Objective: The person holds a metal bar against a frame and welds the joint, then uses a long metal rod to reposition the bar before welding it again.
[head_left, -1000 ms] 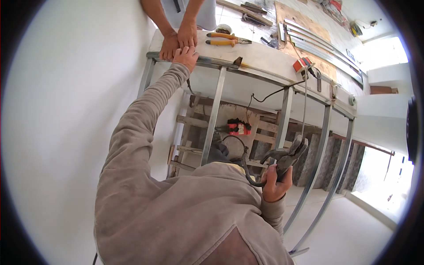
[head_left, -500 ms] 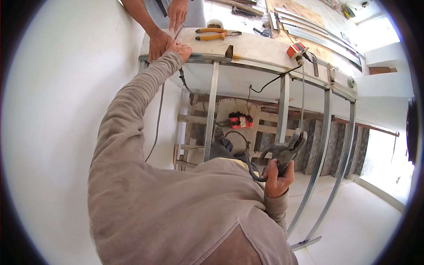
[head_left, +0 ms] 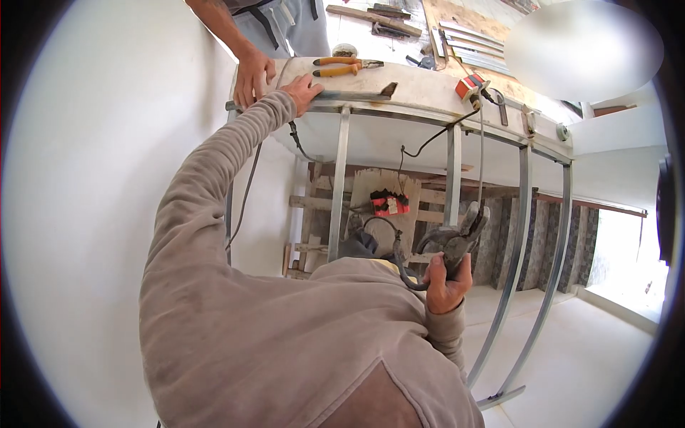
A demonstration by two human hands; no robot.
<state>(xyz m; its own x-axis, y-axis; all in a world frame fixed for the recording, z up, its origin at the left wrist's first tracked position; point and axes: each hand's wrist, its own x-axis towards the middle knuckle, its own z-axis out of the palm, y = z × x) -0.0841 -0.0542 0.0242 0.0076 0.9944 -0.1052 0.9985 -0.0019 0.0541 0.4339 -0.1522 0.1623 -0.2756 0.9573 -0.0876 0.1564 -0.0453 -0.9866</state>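
My left hand (head_left: 303, 93) lies with its fingers stretched out on the top edge of the wall ledge, against the upper rail of the metal frame (head_left: 421, 113). A thin metal piece with a dark angled end (head_left: 389, 89) lies along that rail, to the right of the hand. Lower down, my right hand (head_left: 448, 284) is closed around a black welding clamp (head_left: 457, 242), its two prongs pointing up and a thick cable looping from it. A co-worker's hand (head_left: 252, 77) rests at the ledge's left end, just beside my left hand.
Orange-handled pliers (head_left: 349, 67) lie on the ledge (head_left: 421, 82). A red power socket box (head_left: 472, 87) with cables stands farther right. Below are a red box (head_left: 389, 204) and wooden pallet slats (head_left: 312, 203). A pale blurred oval hides the upper right.
The co-worker's second hand has left the ledge. My left hand has shifted right and its fingers have straightened. The dark angled end has moved right. My right hand still holds the clamp.
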